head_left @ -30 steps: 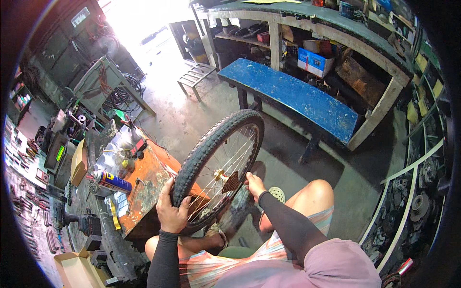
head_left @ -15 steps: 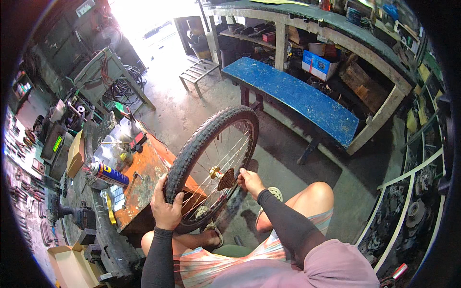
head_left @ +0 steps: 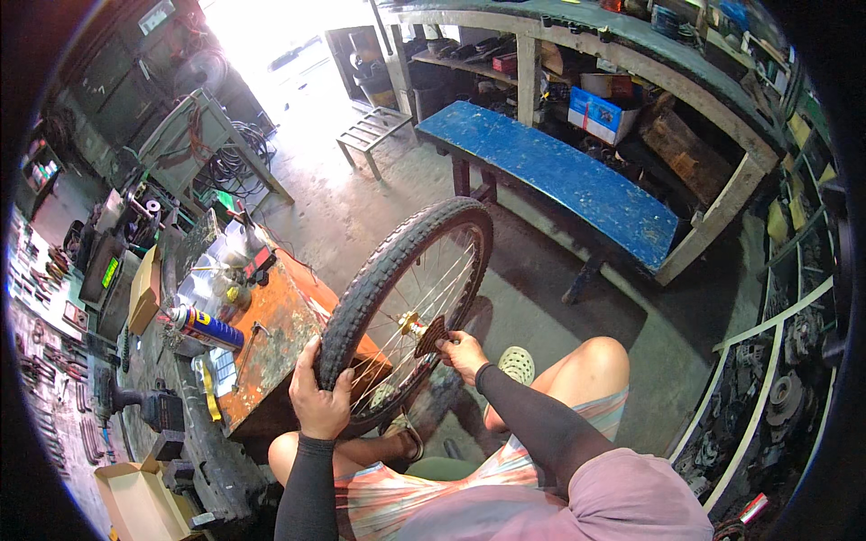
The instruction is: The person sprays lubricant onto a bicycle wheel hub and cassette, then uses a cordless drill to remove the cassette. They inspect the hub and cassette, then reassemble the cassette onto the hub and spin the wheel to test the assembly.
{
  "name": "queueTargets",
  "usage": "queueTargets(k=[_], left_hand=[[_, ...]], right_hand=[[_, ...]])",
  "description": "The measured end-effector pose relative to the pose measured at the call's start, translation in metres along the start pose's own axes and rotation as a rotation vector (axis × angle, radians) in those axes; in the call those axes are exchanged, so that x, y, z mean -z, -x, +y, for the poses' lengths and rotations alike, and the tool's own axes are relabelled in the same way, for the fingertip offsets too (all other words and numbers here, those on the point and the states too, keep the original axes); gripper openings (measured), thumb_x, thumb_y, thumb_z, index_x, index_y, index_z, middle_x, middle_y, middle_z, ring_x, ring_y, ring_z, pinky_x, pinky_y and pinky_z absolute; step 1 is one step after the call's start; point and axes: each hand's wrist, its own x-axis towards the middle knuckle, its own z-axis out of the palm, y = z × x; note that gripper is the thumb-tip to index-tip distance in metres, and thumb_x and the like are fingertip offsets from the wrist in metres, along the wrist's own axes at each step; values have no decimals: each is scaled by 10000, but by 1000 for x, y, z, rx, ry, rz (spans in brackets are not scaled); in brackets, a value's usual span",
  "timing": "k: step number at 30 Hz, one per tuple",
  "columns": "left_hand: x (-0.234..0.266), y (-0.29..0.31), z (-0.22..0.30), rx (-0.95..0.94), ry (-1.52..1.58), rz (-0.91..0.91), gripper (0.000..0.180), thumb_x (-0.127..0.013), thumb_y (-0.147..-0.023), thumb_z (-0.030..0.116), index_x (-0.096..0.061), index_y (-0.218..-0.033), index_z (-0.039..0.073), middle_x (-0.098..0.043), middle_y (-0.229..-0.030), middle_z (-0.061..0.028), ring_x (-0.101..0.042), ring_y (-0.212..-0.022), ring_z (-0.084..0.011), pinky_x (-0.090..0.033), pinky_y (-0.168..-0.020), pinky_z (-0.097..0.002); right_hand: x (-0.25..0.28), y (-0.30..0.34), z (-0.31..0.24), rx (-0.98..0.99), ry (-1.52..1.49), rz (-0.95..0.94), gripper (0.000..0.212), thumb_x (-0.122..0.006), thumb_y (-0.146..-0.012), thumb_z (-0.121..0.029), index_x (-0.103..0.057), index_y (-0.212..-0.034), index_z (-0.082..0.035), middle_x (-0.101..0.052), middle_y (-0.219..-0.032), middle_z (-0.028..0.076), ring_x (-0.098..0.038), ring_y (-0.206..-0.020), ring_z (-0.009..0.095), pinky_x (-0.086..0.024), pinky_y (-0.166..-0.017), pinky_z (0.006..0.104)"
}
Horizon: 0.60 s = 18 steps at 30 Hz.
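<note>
A bicycle wheel [head_left: 361, 270] with a black knobby tyre stands upright and tilted in front of me. My left hand [head_left: 320, 397] grips the tyre on its near left side, thumb and fingers on either side of the tread. At the wheel's centre is a gold hub [head_left: 411, 323] with thin spokes running to the rim. My right hand [head_left: 465, 353] pinches the edge of a dark sprocket cassette [head_left: 432, 336] on the hub's right side. A gold stretch shows between the hub and the cassette. My fingertips behind the sprockets are partly hidden.
An orange worn tabletop [head_left: 280, 334] at left bears a blue spray can [head_left: 207, 326] and clear bags. Beside it lie a power drill [head_left: 135, 401] and an open cardboard box [head_left: 140, 505]. A blue bench [head_left: 550, 180] stands beyond the wheel; shelves of metal parts [head_left: 789, 397] line the right.
My right hand has moved slightly left and down, from beside the cassette onto its edge. The cassette sits farther out from the hub, and the wheel has shifted a little right.
</note>
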Motion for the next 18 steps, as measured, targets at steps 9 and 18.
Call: queueTargets(k=[9,18], left_hand=[[-5,1,7,18,-4,-42,763,-877,-981,319,-565,-1589,-21,-731,-1422,-276,-729,-1294,-443,-543,-1134,-493],[-7,2,5,12,22,-24,737,-885,-957,254,-576,-1568,-18,-742,-1380,-280,-742,-1258,-446,-554,-1114,-491]], right_hand=[[-5,6,12,383,384,182,751,-928,-908,-107,-522,-1530,-1,-685,-1436,162,-657,-1344,263,-538,-1125,449],[10,-10,10,-174,-132,-82,405,-656,-1141,-368,-630,-1446,-102,-770,-1231,85,-764,-978,253,-609,-857,442]])
